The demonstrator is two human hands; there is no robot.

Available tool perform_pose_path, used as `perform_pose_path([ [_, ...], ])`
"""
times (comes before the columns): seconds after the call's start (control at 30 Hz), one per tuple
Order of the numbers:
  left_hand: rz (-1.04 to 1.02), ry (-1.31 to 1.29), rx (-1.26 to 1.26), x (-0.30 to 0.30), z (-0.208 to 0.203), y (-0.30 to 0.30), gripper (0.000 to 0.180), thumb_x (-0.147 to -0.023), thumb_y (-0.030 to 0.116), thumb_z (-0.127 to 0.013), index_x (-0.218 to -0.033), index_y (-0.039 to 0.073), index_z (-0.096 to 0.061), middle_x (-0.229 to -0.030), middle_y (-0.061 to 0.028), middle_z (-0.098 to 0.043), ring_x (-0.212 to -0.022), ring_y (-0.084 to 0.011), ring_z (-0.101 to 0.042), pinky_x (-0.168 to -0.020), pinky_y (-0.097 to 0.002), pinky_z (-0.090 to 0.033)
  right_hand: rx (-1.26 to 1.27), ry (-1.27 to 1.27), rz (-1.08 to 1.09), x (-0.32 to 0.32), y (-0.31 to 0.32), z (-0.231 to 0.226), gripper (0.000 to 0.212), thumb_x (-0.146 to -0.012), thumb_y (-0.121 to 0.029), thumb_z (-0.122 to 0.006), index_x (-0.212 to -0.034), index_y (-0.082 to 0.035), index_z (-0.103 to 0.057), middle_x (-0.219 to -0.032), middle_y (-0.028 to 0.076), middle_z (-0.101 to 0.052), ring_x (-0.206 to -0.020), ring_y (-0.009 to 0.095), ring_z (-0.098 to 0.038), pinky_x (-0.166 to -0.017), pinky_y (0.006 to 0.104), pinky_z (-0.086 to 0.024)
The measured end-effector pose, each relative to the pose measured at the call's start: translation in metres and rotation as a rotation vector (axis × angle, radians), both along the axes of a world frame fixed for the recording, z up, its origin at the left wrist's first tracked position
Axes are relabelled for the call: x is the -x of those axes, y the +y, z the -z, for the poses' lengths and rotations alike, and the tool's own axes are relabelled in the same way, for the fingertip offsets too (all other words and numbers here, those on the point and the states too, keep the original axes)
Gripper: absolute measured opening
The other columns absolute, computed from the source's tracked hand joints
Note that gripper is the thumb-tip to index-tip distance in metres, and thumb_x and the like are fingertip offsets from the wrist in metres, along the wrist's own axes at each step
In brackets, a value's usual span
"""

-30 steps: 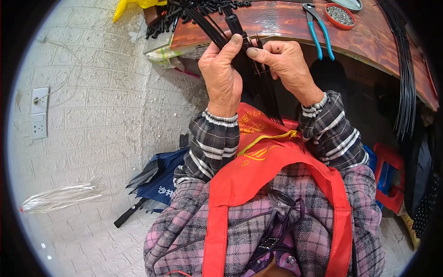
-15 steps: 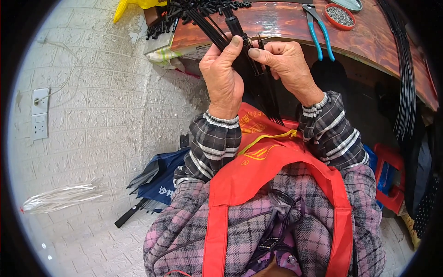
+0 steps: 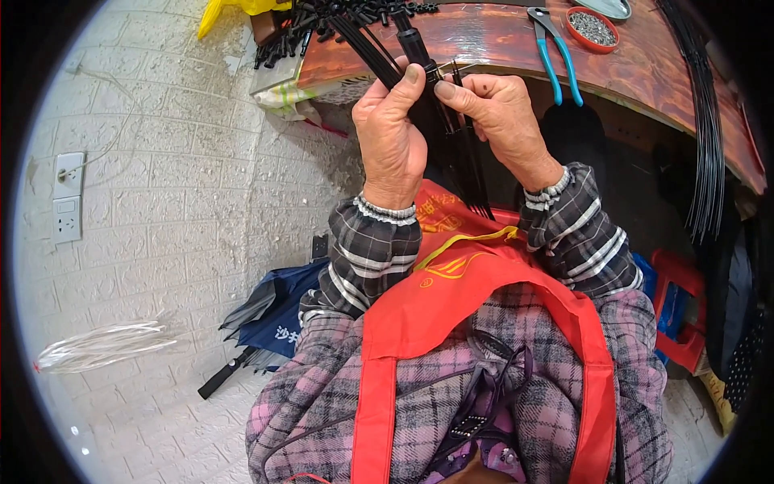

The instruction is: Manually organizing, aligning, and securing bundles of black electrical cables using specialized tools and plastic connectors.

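In front of the table edge, my left hand (image 3: 393, 133) is closed around a black umbrella frame (image 3: 411, 44), thumb on top near its hub. Thin black ribs (image 3: 367, 50) fan out past its fingers toward the upper left. More ribs (image 3: 474, 181) hang below the hands, down to my red apron (image 3: 476, 298). My right hand (image 3: 512, 121) pinches at the hub's right side, thumb against forefinger. A thin pale wire (image 3: 459, 68) shows just above that pinch. Exactly what sits between the right fingertips is hidden.
Blue-handled pliers (image 3: 556, 60) and a red dish (image 3: 615, 44) of small metal bits lie on the wooden table (image 3: 500, 36). Black parts (image 3: 322, 24) are heaped at its left end. Dark ribs (image 3: 705, 121) hang over the right edge. A blue umbrella (image 3: 282, 298) leans lower left.
Both hands stay at the hub with nearly the same grip. The right hand has shifted very slightly, and a thin pale wire shows more clearly above its fingers.
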State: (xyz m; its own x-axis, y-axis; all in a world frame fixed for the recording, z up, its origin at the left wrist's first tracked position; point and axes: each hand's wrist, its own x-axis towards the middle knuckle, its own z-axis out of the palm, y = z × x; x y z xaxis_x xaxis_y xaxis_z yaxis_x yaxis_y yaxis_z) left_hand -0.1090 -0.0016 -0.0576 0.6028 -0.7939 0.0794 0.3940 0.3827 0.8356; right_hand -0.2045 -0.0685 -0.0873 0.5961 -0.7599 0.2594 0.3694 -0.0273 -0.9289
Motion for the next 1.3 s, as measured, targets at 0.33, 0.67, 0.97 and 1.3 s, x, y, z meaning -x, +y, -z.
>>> perform_pose_path([
  [0.33,-0.097,-0.084,-0.014,0.004,-0.002,0.001,0.012,-0.077,0.005,-0.06,-0.087,0.0,-0.057,-0.08,-0.0019,-0.058,-0.071,-0.0078,-0.053,-0.068,-0.0205,-0.041,-0.008,0.043,0.031,-0.001,0.005,-0.005,0.036,-0.076,-0.033,-0.063,-0.053,-0.007,-0.052,-0.046,-0.007,-0.039,-0.038,0.0,-0.031,-0.035,0.0165,-0.022],
  [0.67,-0.147,-0.144,-0.041,0.002,-0.009,-0.007,0.009,-0.075,0.006,-0.063,-0.08,0.001,-0.057,-0.074,-0.0009,-0.057,-0.065,-0.007,-0.052,-0.059,-0.0198,-0.041,0.021,0.006,0.062,-0.006,0.008,-0.002,0.034,-0.076,-0.033,-0.063,-0.057,-0.006,-0.054,-0.048,-0.007,-0.042,-0.04,0.0,-0.034,-0.035,0.0156,-0.024],
  [0.97,-0.177,-0.291,-0.018,0.006,0.001,-0.011,0.008,-0.077,0.006,-0.06,-0.081,-0.001,-0.058,-0.075,-0.0027,-0.058,-0.064,-0.0087,-0.054,-0.06,-0.0202,-0.043,0.025,-0.004,0.1,-0.008,0.003,-0.004,0.031,-0.076,-0.031,-0.063,-0.059,-0.006,-0.055,-0.05,-0.007,-0.044,-0.04,0.0,-0.034,-0.034,0.0155,-0.024],
  [1.3,-0.109,-0.189,0.067,-0.01,0.0,-0.017,0.009,-0.078,0.006,-0.058,-0.084,-0.001,-0.058,-0.075,-0.0033,-0.059,-0.064,-0.0098,-0.054,-0.06,-0.0203,-0.044,-0.057,-0.01,0.1,-0.016,0.001,-0.007,0.027,-0.072,-0.028,-0.067,-0.063,-0.003,-0.06,-0.052,-0.007,-0.046,-0.041,-0.001,-0.035,-0.035,0.0145,-0.025],
])
